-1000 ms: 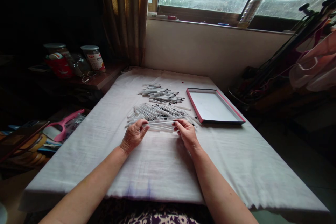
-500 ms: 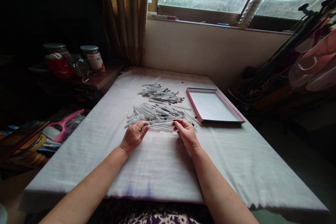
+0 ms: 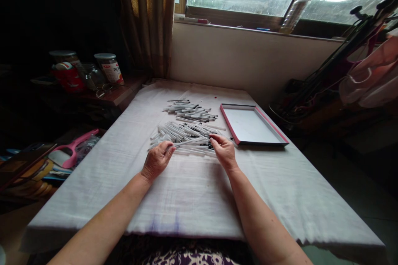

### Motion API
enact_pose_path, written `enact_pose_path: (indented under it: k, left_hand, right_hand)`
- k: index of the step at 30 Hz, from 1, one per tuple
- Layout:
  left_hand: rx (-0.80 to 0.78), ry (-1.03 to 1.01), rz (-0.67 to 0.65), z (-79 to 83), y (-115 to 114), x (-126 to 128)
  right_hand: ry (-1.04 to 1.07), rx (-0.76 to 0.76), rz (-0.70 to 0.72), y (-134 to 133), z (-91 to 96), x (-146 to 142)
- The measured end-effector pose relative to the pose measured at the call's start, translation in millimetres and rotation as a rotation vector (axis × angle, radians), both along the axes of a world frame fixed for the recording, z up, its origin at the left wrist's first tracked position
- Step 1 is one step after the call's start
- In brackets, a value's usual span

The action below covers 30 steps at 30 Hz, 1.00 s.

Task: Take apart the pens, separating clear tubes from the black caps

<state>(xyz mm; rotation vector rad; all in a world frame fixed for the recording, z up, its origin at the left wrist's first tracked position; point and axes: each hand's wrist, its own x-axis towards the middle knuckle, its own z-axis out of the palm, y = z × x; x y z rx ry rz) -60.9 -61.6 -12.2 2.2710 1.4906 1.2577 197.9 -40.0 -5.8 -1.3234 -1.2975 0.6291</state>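
Note:
Thumb and fingers closed, my left hand grips one end of a slim whitish pen barrel, which slants up to the right above a loose heap of similar pens. My right hand is closed in a pinch at the heap's right side, near the barrel's far end. Dark pen parts show beside its fingertips; what exactly it pinches is too small to make out. Behind the heap lies a second pile of pens with black ends.
A shallow pink-and-black box lid lies to the right on the white tablecloth. Jars and glasses stand on a side table at left. A pink-handled item is beside the table, below the window wall.
My right hand has moved slightly right and up, and the barrel now tilts upward to the right. My left hand has barely shifted. The camera view has moved a little.

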Motion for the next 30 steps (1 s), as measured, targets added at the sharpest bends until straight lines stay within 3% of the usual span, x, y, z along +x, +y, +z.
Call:
enact_pose_path:
  k: [6, 11, 15, 19, 22, 30]
  left_hand:
    - [0.011, -0.017, 0.018, 0.6, -1, -3]
    - [0.019, -0.018, 0.011, 0.0, -1, -5]
    - [0.031, -0.016, -0.003, 0.1, 0, -5]
    - [0.037, -0.023, -0.025, 0.0, 0, -4]
    - [0.024, -0.026, -0.034, -0.1, -1, -3]
    - [-0.021, -0.031, -0.020, 0.6, 1, -6]
  right_hand:
    - [-0.657, -0.023, -0.108, 24, 10.7, -5]
    - [-0.808, -0.041, -0.090, 30, 12.5, -8]
    - [-0.631, 0.024, -0.051, 20, 14.8, -7]
    - [-0.129, -0.019, 0.163, 4, 11.8, -12]
    - [0.125, -0.118, 0.289, -5, 8.3, -20]
    - [0.261, -0.201, 0.276, -9, 19.1, -20]
